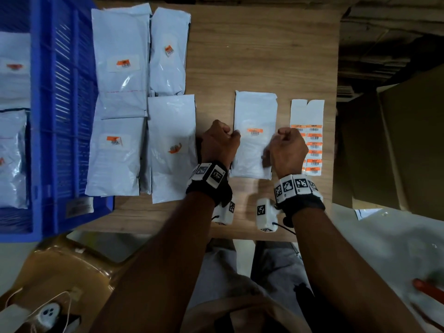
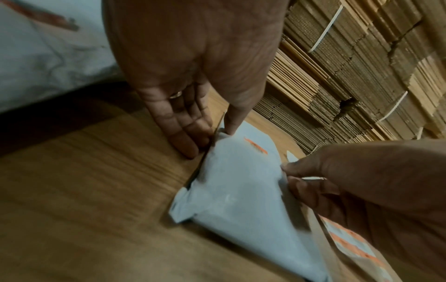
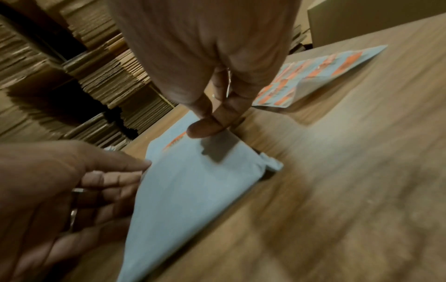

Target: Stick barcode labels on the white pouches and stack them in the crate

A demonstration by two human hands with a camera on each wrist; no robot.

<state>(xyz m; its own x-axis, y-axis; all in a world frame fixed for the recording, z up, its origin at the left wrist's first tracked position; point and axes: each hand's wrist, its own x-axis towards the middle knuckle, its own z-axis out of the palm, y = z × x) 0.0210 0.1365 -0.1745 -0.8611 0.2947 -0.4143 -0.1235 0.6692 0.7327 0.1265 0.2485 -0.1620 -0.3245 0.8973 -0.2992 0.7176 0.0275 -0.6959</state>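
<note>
— Starting at the left, what's there?
— A blue crate holding pouches, then four labelled pouches beside it on the wooden table.
— And the middle?
— The left hand pinches the left edge of a white pouch lying flat, barcode label up.
— The right side?
— The right hand pinches its right edge; the label sheet lies just beside.

We see dim warm light, glare on the pouches, motion blur across the counter, wide-angle bending at our edges
</note>
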